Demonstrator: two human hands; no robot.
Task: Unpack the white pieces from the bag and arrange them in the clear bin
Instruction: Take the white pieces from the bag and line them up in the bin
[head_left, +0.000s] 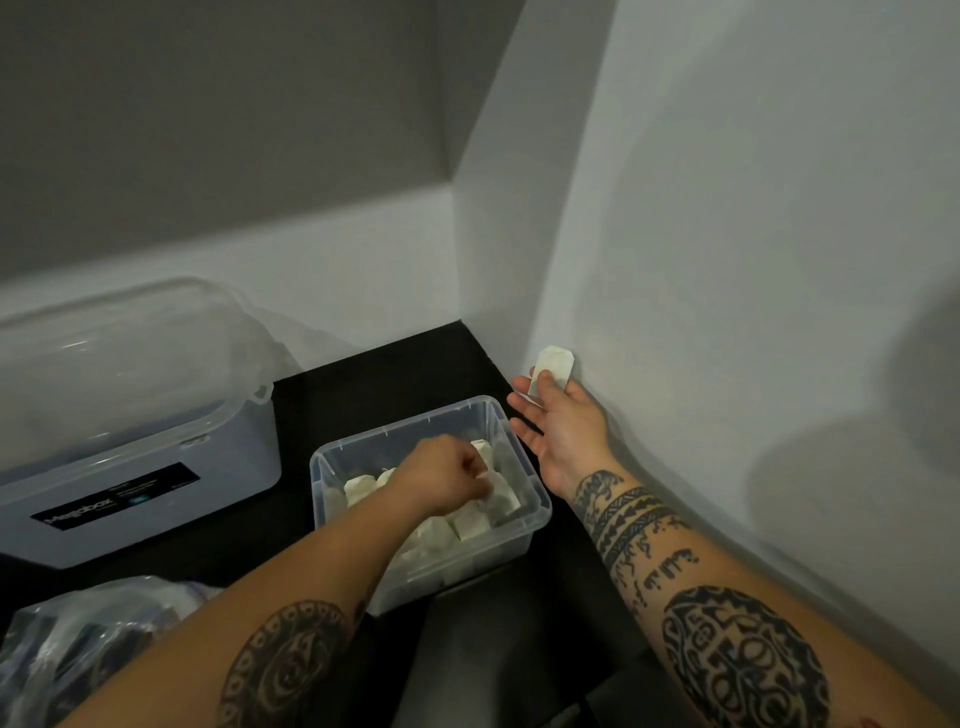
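Observation:
A small clear bin (537, 501) stands on the black surface near the wall corner, with several white pieces (470, 522) packed inside. My left hand (441, 475) reaches into the bin with curled fingers and pinches one white piece at its right side. My right hand (558, 421) hovers just right of the bin near the wall, palm turned left, and holds a white piece (553, 364) between thumb and fingers. A crumpled clear plastic bag (78, 644) lies at the lower left.
A large translucent lidded box (130, 415) with a black label stands left of the bin. The white wall (727, 260) rises close on the right. The black surface (374, 384) shows behind the bin and between the containers.

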